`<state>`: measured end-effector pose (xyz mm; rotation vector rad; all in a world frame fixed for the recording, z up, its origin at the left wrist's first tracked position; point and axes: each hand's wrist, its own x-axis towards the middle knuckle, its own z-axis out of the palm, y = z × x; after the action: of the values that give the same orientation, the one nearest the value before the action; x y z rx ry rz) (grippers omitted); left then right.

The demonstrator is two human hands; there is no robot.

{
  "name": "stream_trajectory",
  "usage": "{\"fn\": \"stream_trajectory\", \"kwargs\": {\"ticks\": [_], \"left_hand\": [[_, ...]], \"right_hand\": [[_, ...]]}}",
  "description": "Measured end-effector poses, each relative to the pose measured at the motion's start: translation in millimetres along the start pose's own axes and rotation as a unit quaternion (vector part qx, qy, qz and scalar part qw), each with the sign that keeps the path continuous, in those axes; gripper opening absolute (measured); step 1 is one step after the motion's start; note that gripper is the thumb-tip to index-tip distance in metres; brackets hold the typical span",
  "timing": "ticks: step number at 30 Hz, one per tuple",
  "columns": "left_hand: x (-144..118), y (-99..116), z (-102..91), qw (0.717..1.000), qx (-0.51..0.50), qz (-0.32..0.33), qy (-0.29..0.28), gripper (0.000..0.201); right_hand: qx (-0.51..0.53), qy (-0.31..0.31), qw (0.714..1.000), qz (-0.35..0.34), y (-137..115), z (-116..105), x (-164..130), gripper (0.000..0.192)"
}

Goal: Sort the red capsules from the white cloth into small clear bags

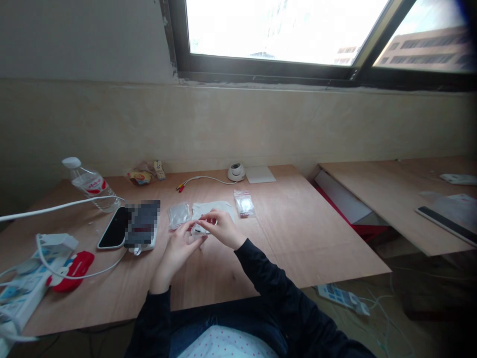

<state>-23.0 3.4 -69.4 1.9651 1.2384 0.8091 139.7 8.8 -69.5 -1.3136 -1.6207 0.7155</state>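
Fingers of left hand [179,246] and right hand [222,228] pinch a small white plastic piece [197,229], seemingly light and stiff, best gripped by its edges, at twelve o'clock above the plywood table [290,238].

Dark navy long sleeves, bare hands

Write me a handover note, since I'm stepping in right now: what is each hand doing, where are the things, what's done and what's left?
Left hand and right hand both pinch a small white part above the table.
Beside them lie a small clear bag, a white sheet and another clear bag.
Phone and water bottle lie to the left.
Done: the part is out and in hand.
Left: cannot tell; both bags lie untouched.
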Motion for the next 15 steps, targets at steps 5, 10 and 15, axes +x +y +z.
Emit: {"fn": "stream_trajectory", "kwargs": {"ticks": [5,10,15], "left_hand": [[1.2,-0.8,-2.9,1.000,0.003,-0.017,0.019,0.036],[3.7,-5.8,0.7,0.998,-0.028,-0.040,0.033,0.033],[2.6,-2.2,2.8,0.997,-0.063,-0.050,0.011,0.034]], "right_hand": [[0.059,-0.002,0.998,-0.007,1.9,-2.5,-15.8,0.025],[0.102,-0.063,0.993,0.015,18.7,7.5,-40.9,0.069],[0.125,-0.032,0.989,0.078,25.5,28.6,-47.3,0.065]]}}
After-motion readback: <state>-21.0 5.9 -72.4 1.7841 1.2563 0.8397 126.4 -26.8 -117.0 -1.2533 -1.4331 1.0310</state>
